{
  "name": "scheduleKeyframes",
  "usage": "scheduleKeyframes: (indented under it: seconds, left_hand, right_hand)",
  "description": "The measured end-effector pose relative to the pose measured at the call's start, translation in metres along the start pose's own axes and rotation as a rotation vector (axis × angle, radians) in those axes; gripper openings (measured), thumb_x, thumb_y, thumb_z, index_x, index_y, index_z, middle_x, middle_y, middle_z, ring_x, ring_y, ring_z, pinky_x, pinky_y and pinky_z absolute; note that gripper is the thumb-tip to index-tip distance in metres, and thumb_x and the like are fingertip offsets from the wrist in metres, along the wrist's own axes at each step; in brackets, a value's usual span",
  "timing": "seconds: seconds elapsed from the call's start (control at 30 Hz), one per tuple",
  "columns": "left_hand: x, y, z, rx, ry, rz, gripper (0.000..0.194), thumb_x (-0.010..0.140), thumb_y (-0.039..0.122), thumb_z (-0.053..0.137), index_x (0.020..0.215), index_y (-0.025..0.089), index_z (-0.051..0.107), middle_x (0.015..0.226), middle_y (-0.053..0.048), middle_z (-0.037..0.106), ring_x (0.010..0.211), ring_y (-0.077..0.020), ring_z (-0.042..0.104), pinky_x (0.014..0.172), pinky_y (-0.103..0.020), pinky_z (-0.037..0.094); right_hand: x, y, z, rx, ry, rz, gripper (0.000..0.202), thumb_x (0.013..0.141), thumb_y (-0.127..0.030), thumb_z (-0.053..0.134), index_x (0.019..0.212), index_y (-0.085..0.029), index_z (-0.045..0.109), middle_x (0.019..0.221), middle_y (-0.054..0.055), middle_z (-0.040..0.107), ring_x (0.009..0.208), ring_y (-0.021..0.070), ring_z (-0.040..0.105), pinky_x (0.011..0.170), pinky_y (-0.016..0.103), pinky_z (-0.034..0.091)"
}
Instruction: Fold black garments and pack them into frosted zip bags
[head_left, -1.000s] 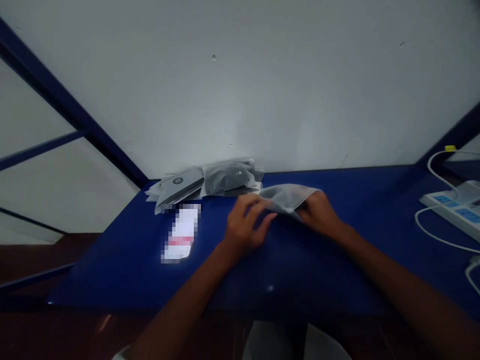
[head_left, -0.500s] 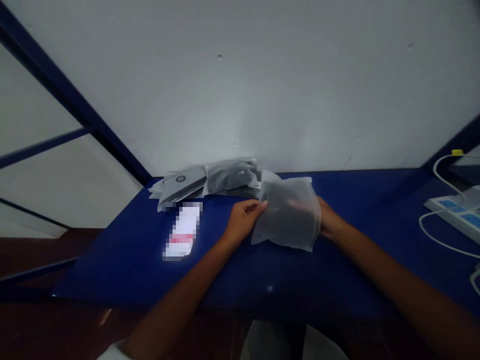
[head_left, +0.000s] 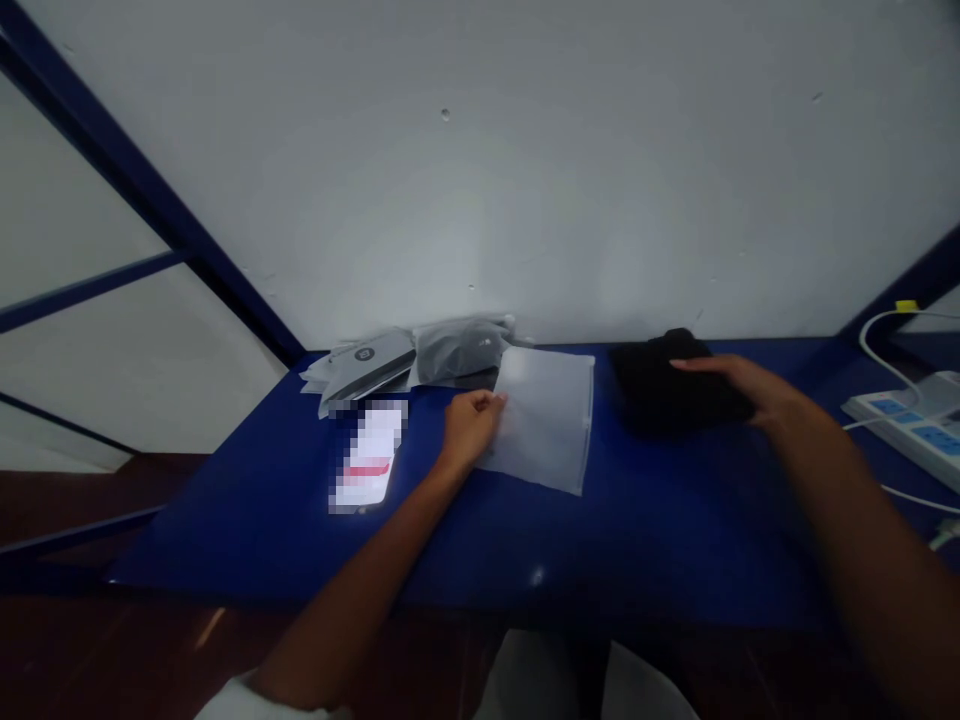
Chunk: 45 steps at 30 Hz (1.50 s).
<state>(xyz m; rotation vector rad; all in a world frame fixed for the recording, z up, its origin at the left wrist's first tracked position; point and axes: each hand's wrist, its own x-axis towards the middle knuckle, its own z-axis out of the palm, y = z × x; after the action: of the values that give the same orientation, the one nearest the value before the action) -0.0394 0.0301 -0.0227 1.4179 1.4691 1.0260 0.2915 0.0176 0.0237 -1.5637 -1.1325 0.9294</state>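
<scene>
My left hand pinches the left edge of a flat, frosted plastic zip bag at the middle of the blue table. To the right of the bag, my right hand grips a black, soft-looking flat item, thumb on top and the other fingers hidden beneath or behind it. What kind of item it is I cannot make out. It is apart from the bag, whose slider edge faces it.
Several packed frosted bags lie at the back left against the white wall. A lit phone rests in front of them on the blue table. A power strip with white cables is at the right.
My right hand has come out of the bag and moved right with the black item. The bag, still in my left hand, now looks flat.
</scene>
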Motion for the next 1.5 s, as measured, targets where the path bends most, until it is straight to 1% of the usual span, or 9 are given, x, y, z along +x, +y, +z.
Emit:
scheduleKeyframes:
  seconds: [0.1,0.2,0.4,0.6,0.87,1.1,1.23,1.37,1.5]
  left_hand:
    - [-0.004,0.002,0.002,0.064,-0.136,0.035,0.033,0.079,0.046,0.059,0.065,0.016,0.061,0.061,0.000,0.058,0.057,-0.0142,0.051,0.053,-0.024,0.035]
    - [-0.013,0.004,0.012,0.134,-0.271,0.031,0.029,0.080,0.042,0.060,0.070,0.015,0.063,0.066,-0.002,0.061,0.061,-0.0149,0.054,0.057,-0.025,0.037]
    - [-0.008,0.011,0.014,-0.080,-0.125,-0.021,0.037,0.094,0.047,0.042,0.091,0.015,0.060,0.085,-0.006,0.062,0.070,-0.0144,0.060,0.061,-0.025,0.046]
    - [-0.001,0.012,-0.003,-0.153,-0.328,-0.108,0.040,0.084,0.047,0.063,0.108,0.017,0.054,0.087,-0.004,0.059,0.064,-0.0140,0.060,0.054,-0.026,0.049]
    - [-0.016,0.006,0.003,0.131,-0.554,0.093,0.058,0.064,0.033,0.082,0.112,0.020,0.052,0.082,0.002,0.056,0.060,-0.0099,0.052,0.055,-0.023,0.044]
    - [-0.018,0.010,0.008,0.073,-0.390,0.356,0.051,0.071,0.021,0.068,0.120,0.022,0.055,0.128,-0.011,0.056,0.115,-0.0255,0.054,0.097,-0.043,0.046]
    - [-0.005,0.011,0.003,-0.056,-0.288,0.145,0.045,0.071,0.013,0.051,0.113,0.022,0.062,0.117,-0.006,0.065,0.106,-0.0225,0.060,0.091,-0.037,0.048]
    - [0.007,0.013,-0.015,-0.094,-0.123,-0.096,0.036,0.085,0.034,0.044,0.111,0.019,0.063,0.102,-0.007,0.070,0.090,-0.0220,0.064,0.073,-0.031,0.048]
    - [0.010,0.012,-0.030,0.012,-0.176,-0.160,0.059,0.079,0.065,0.054,0.116,0.020,0.061,0.099,-0.008,0.070,0.087,-0.0240,0.065,0.070,-0.032,0.046]
  right_hand:
    - [0.000,0.000,-0.003,0.216,0.194,0.064,0.022,0.066,-0.031,0.080,0.078,-0.016,0.069,0.082,0.013,0.072,0.069,0.0235,0.068,0.066,0.038,0.055]
    - [-0.012,-0.008,0.012,0.223,0.339,-0.429,0.031,0.060,-0.021,0.083,0.086,-0.024,0.067,0.103,0.007,0.071,0.098,0.0267,0.066,0.094,0.043,0.050]
    - [-0.041,-0.005,0.064,-0.261,-0.277,-1.076,0.032,0.074,-0.008,0.060,0.095,-0.030,0.070,0.122,0.004,0.064,0.121,0.0262,0.055,0.105,0.051,0.041]
    - [-0.034,0.003,0.059,-0.555,-0.896,-0.698,0.054,0.074,-0.011,0.063,0.124,-0.033,0.064,0.141,0.004,0.054,0.132,0.0270,0.048,0.110,0.054,0.036]
    - [-0.030,0.000,0.056,-0.459,-0.552,-0.550,0.040,0.071,-0.050,0.076,0.101,-0.024,0.072,0.114,0.009,0.068,0.098,0.0251,0.065,0.087,0.044,0.053]
    - [-0.029,0.000,0.052,-0.420,-0.765,-0.580,0.027,0.087,-0.032,0.056,0.107,-0.029,0.073,0.118,0.006,0.067,0.114,0.0251,0.059,0.098,0.050,0.047]
    - [-0.043,-0.004,0.064,-0.218,-0.918,-0.449,0.037,0.087,-0.023,0.056,0.121,-0.032,0.067,0.121,0.003,0.068,0.114,0.0228,0.061,0.101,0.050,0.046]
    - [-0.060,-0.006,0.085,0.140,-1.106,-0.244,0.044,0.088,-0.031,0.060,0.133,-0.028,0.058,0.130,0.007,0.065,0.120,0.0223,0.061,0.102,0.047,0.047]
    - [-0.063,-0.005,0.095,0.023,-0.853,-0.384,0.039,0.084,-0.039,0.067,0.120,-0.025,0.066,0.122,0.009,0.068,0.113,0.0228,0.065,0.100,0.046,0.049]
